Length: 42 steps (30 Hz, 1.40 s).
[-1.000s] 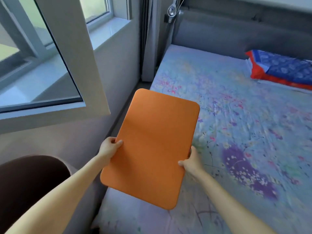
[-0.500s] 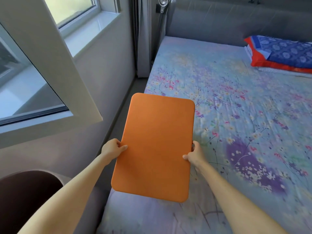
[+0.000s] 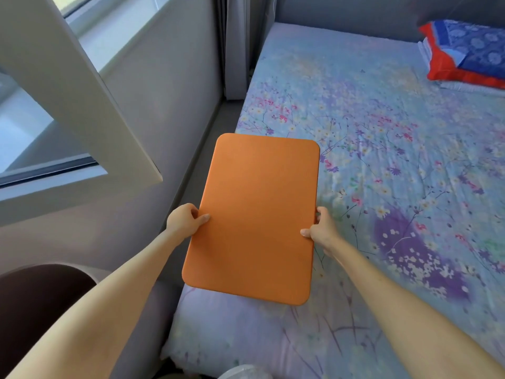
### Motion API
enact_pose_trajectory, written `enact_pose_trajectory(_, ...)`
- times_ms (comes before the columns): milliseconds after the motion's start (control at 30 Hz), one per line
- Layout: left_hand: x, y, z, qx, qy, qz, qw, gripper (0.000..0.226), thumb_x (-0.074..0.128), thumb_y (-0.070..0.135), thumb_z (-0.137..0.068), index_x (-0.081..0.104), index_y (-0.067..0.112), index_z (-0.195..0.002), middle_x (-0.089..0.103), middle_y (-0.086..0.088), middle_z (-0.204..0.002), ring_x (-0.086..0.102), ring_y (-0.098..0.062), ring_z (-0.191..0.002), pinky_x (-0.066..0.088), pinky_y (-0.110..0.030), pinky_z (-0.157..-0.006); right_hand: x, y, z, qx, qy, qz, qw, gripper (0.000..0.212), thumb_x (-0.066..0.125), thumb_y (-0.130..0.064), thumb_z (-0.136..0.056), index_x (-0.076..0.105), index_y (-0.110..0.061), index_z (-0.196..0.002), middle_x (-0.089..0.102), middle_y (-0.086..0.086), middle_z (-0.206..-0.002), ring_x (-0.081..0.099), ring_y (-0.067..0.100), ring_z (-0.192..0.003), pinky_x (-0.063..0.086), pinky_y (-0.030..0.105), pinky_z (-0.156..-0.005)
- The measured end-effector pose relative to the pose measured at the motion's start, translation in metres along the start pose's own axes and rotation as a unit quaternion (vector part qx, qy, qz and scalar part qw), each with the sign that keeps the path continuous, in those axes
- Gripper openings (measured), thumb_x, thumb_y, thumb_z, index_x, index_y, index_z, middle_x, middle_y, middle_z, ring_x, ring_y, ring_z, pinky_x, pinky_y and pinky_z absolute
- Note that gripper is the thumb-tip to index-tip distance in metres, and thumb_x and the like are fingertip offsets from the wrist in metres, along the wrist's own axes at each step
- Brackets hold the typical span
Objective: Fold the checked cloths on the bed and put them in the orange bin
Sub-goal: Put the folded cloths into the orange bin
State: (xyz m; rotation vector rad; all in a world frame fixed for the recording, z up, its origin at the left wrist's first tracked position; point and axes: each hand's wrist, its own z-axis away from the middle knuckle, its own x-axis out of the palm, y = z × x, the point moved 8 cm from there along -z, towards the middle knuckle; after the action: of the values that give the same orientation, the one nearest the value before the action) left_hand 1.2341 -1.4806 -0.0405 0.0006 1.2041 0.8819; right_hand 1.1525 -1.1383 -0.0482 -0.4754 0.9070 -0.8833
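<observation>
A floral-sheeted bed fills the right of the room, with no checked cloths in sight on it. Over the bed's near left edge hangs a flat orange panel, seemingly the bin seen base-on or its lid, probably held there ready to set down for loading. A folded blue-and-red bundle lies at the bed's head. The left hand and right hand each pinch a long side, thumbs on top, steadying it.

The orange bin shows its flat, round-cornered face, held over the bed's left edge.
</observation>
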Motion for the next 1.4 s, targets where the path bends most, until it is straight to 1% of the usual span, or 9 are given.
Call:
enact_pose_trajectory(233, 0.005, 0.011, -0.010, 0.004, 0.001, -0.012, 1.000, 0.038, 0.057, 0.037, -0.091, 0.059, 0.005, -0.110, 0.064, -0.010, -0.104, 0.060, -0.023, -0.094, 0.049, -0.032, -0.079, -0.004, -0.011, -0.015, 0.000, -0.026, 0.011, 1.000, 0.073, 0.062, 0.004, -0.085, 0.024, -0.012, -0.145, 0.044, 0.010, -0.137, 0.049, 0.024, -0.112, 0.049, 0.041, -0.093)
enact_pose_trajectory(533, 0.011, 0.019, -0.021, 0.000, -0.017, -0.032, 0.999, 0.039, 0.055, 0.039, -0.092, 0.058, 0.006, -0.113, 0.063, -0.010, -0.105, 0.060, -0.024, -0.094, 0.048, -0.031, -0.078, -0.006, 0.000, -0.031, -0.011, -0.010, 0.001, 1.000, 0.067, 0.067, 0.000, -0.081, 0.039, -0.016, -0.140, 0.055, 0.007, -0.128, 0.057, 0.025, -0.111, 0.052, 0.046, -0.091)
enact_pose_trajectory(667, 0.013, 0.018, -0.024, 0.007, -0.021, -0.062, 0.998, 0.041, 0.055, 0.042, -0.091, 0.057, 0.005, -0.109, 0.062, -0.009, -0.097, 0.058, -0.022, -0.085, 0.050, -0.035, -0.078, -0.008, 0.004, -0.014, -0.077, 0.057, 0.109, 0.989, 0.070, 0.070, -0.018, -0.082, 0.036, -0.018, -0.143, 0.053, 0.006, -0.131, 0.050, 0.023, -0.120, 0.046, 0.045, -0.098)
enact_pose_trajectory(767, 0.012, 0.018, -0.026, 0.011, -0.021, -0.072, 0.997, 0.042, 0.056, 0.043, -0.091, 0.058, 0.005, -0.107, 0.062, -0.008, -0.095, 0.056, -0.020, -0.082, 0.051, -0.036, -0.077, -0.008, -0.009, 0.003, -0.130, 0.135, 0.208, 0.960, 0.057, 0.066, -0.022, -0.087, 0.043, -0.010, -0.138, 0.056, 0.009, -0.124, 0.052, 0.024, -0.114, 0.047, 0.038, -0.087)
enact_pose_trajectory(900, 0.013, 0.017, -0.027, 0.016, -0.020, -0.073, 0.997, 0.041, 0.057, 0.044, -0.089, 0.059, 0.007, -0.106, 0.065, -0.006, -0.098, 0.061, -0.022, -0.088, 0.052, -0.034, -0.079, -0.016, 0.001, 0.006, -0.068, 0.183, 0.099, 0.976, 0.050, 0.065, -0.026, -0.088, 0.050, -0.006, -0.131, 0.062, 0.007, -0.112, 0.059, 0.025, -0.102, 0.048, 0.034, -0.080)
enact_pose_trajectory(1033, 0.012, 0.021, -0.033, 0.035, -0.038, -0.076, 0.996, 0.038, 0.060, 0.042, -0.088, 0.062, 0.007, -0.101, 0.065, -0.006, -0.094, 0.061, -0.022, -0.085, 0.053, -0.036, -0.078, -0.015, 0.010, -0.009, 0.017, 0.147, 0.044, 0.988, 0.030, 0.061, -0.039, -0.088, 0.067, -0.010, -0.088, 0.058, -0.005, -0.070, 0.060, 0.018, -0.070, 0.048, 0.031, -0.064)
enact_pose_trajectory(1167, 0.015, 0.023, -0.034, 0.048, -0.039, -0.074, 0.995, 0.034, 0.061, 0.041, -0.087, 0.062, 0.007, -0.093, 0.064, -0.005, -0.085, 0.060, -0.021, -0.078, 0.053, -0.035, -0.074, -0.016, 0.005, -0.016, 0.025, 0.160, 0.126, 0.979, 0.045, 0.060, -0.045, -0.087, 0.046, -0.014, -0.058, 0.042, -0.005, -0.049, 0.040, 0.015, -0.043, 0.027, 0.024, -0.045)
enact_pose_trajectory(1300, 0.013, 0.022, -0.034, 0.055, -0.042, -0.073, 0.995, 0.030, 0.062, 0.038, -0.087, 0.059, 0.009, -0.084, 0.060, -0.004, -0.078, 0.056, -0.019, -0.071, 0.049, -0.031, -0.067, -0.013, -0.003, -0.015, 0.020, 0.170, 0.236, 0.956, 0.043, 0.049, -0.045, -0.094, 0.047, -0.014, -0.066, 0.055, 0.001, -0.064, 0.049, 0.019, -0.056, 0.034, 0.027, -0.047)
enact_pose_trajectory(1400, 0.012, 0.017, -0.038, 0.050, -0.065, -0.052, 0.995, 0.030, 0.064, 0.038, -0.086, 0.059, 0.009, -0.083, 0.060, -0.002, -0.076, 0.061, -0.020, -0.070, 0.055, -0.038, -0.070, -0.003, -0.013, -0.009, 0.004, 0.164, 0.288, 0.943, 0.039, 0.041, -0.042, -0.098, 0.060, -0.007, -0.098, 0.063, 0.011, -0.098, 0.058, 0.028, -0.085, 0.036, 0.029, -0.062)
